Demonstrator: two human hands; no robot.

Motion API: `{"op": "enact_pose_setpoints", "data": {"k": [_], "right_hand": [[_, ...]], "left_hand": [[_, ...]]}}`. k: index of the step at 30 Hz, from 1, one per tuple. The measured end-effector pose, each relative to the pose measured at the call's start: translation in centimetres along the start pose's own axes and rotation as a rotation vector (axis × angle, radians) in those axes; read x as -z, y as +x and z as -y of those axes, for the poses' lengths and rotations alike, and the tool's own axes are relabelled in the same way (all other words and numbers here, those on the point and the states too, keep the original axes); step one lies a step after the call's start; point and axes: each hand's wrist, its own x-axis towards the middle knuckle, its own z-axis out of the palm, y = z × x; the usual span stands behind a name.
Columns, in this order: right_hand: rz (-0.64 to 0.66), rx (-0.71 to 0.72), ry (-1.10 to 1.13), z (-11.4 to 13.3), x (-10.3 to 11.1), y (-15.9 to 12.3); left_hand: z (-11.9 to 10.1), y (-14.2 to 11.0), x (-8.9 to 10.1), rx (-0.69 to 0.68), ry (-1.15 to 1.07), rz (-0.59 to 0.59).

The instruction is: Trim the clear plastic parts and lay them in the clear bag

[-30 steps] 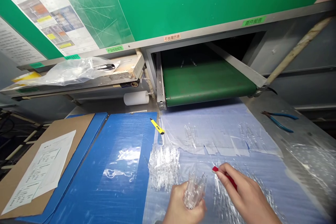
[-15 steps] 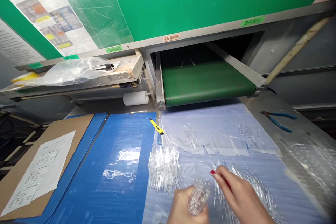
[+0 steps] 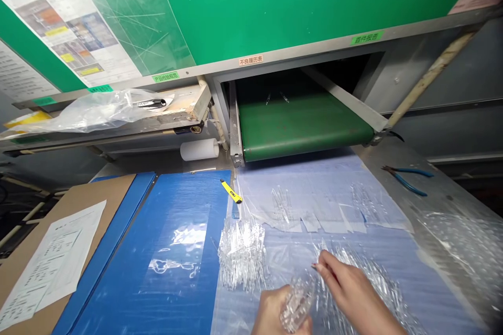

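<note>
As left hand (image 3: 275,314) clutches clear plastic parts (image 3: 297,303), right hand (image 3: 349,293) near

A green conveyor belt (image 3: 302,128) sits beneath a green board (image 3: 275,10). A yellow utility knife (image 3: 231,191) lies at the top edge of a blue plastic board (image 3: 157,272), blue-handled pliers (image 3: 406,180) rest on the steel ledge (image 3: 393,159) to the right, and a printed sheet (image 3: 47,267) lies on brown cardboard (image 3: 94,193) at left.
</note>
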Motion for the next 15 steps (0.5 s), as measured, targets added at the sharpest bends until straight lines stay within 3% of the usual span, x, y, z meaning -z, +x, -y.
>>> {"op": "enact_pose_setpoints", "data": {"k": [4, 6, 9, 15], "right_hand": [[-0.192, -0.245, -0.031, -3.6, 2.5, 0.8], [-0.281, -0.36, -0.05, -5.3, 4.1, 1.4], [-0.206, -0.376, -0.093, -7.2, 5.3, 2.3], [-0.074, -0.281, -0.093, -8.4, 4.6, 3.1]], "left_hand": [[0.3, -0.5, 0.4, 0.092, -0.289, 0.042], [0.4, -0.6, 0.4, 0.14, -0.431, 0.124], [0.9, -0.6, 0.3, 0.16, -0.596, 0.297], [2.9, 0.0, 0.9, 0.169, -0.687, 0.472]]}}
